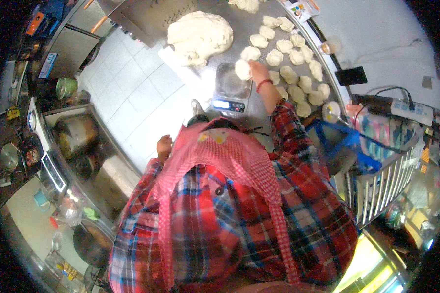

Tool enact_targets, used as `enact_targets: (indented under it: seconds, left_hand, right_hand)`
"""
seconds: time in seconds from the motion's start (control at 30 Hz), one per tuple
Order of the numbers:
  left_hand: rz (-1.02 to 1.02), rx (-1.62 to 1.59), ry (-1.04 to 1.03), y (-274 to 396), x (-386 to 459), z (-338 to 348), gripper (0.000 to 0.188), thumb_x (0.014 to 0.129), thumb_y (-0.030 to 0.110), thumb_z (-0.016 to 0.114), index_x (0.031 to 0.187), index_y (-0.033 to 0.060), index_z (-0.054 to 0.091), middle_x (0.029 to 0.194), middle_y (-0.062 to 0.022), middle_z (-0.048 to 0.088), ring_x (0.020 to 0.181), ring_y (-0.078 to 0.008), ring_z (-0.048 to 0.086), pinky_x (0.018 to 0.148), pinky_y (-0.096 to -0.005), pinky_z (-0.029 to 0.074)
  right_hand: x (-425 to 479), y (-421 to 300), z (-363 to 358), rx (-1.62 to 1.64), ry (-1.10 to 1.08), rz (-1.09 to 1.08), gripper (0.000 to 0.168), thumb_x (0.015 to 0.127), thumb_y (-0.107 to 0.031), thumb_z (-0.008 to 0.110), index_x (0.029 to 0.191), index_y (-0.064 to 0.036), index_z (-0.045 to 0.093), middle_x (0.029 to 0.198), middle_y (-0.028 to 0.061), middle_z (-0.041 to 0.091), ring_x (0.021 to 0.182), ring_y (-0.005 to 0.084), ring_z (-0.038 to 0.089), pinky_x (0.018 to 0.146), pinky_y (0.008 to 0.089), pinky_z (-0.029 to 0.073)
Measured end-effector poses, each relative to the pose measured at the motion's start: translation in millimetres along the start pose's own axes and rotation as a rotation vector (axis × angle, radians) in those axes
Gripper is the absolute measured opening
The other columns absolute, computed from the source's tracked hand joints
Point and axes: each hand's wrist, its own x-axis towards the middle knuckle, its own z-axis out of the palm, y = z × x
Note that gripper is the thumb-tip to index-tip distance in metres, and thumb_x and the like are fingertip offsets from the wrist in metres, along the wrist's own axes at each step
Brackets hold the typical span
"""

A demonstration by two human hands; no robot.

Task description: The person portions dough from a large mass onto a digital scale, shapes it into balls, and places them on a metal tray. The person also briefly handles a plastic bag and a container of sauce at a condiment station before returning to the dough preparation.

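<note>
My right hand (258, 72), with a red bracelet at the wrist, holds a piece of dough (243, 69) just beyond the right edge of a digital kitchen scale (233, 82). The scale's display is lit, and its plate bears nothing that I can make out. Several dough pieces (274, 57) lie in loose rows on the metal worktop to the right and above. A large mass of dough (201, 36) rests farther off, left of the pieces. My left hand (164, 146) hangs low at my left side, away from the worktop; its fingers look curled, and whether it holds anything is unclear.
A black phone (351, 76) lies on the ledge at the right. Nearer stand a metal rack (385, 186) and a blue plastic bag (366, 154). On the left are a metal-framed cabinet (91, 146) and a green basket (66, 88). White floor tiles (132, 84) show beside the worktop.
</note>
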Motion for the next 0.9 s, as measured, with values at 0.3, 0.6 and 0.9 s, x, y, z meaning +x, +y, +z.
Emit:
enact_targets:
  seconds: [0.3,0.6,0.9]
  left_hand:
    - [-0.195,-0.109,-0.018,51,-17,-3,0.026,0.078,0.008,0.052,0.102,0.0001,0.058,0.087,-0.0094,0.062,0.073,-0.0147,0.058,0.066,-0.0262,0.046]
    - [0.145,-0.162,0.032,106,26,-8,0.02,0.082,0.006,0.054,0.099,-0.0023,0.058,0.085,-0.0109,0.062,0.079,-0.0135,0.058,0.072,-0.0255,0.046]
    - [0.752,-0.076,-0.129,370,101,30,0.022,0.085,0.017,0.055,0.101,0.0019,0.059,0.093,-0.0101,0.061,0.082,-0.0155,0.058,0.073,-0.0251,0.046]
  right_hand:
    - [120,-105,-38,-0.723,0.533,-0.836,0.035,0.088,-0.03,0.045,0.106,-0.001,0.054,0.115,0.0168,0.05,0.103,0.0324,0.048,0.087,0.0379,0.04]
    - [26,-146,22,-0.544,0.037,-0.396,0.033,0.078,-0.04,0.055,0.1,-0.015,0.052,0.085,0.0166,0.061,0.08,0.0368,0.057,0.066,0.045,0.044]
    - [44,-121,46,-0.296,0.124,-0.194,0.032,0.077,-0.036,0.057,0.092,-0.009,0.05,0.085,0.0192,0.061,0.08,0.0377,0.058,0.067,0.0456,0.045]
